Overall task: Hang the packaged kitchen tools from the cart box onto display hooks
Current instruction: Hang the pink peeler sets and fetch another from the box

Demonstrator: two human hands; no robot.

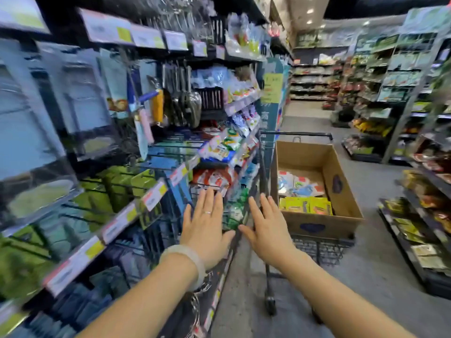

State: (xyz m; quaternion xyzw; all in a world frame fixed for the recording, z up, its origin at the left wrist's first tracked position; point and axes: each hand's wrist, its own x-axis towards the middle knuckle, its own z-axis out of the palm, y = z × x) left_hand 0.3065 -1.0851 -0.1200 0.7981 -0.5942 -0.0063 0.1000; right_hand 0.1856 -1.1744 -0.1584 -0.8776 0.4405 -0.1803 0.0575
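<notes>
A brown cardboard box (341, 191) stands on a shopping cart (317, 250) in the aisle, right of centre. Inside it lie packaged kitchen tools (305, 204), yellow ones in front and pale blue and white ones behind. My left hand (206, 228) and my right hand (266, 228) are both stretched out in front of me with straight, spread fingers, holding nothing. They hover left of the box, in front of the display rack's lower shelves. On the rack at left, hanging tools (180, 101) fill the display hooks. The view is motion-blurred.
The display rack (156, 191) runs along the whole left side with price tags on its rails. Green packets (234, 213) hang just beyond my fingers. More shelves (419, 215) line the right side of the aisle. Grey floor (380, 264) lies between cart and right shelves.
</notes>
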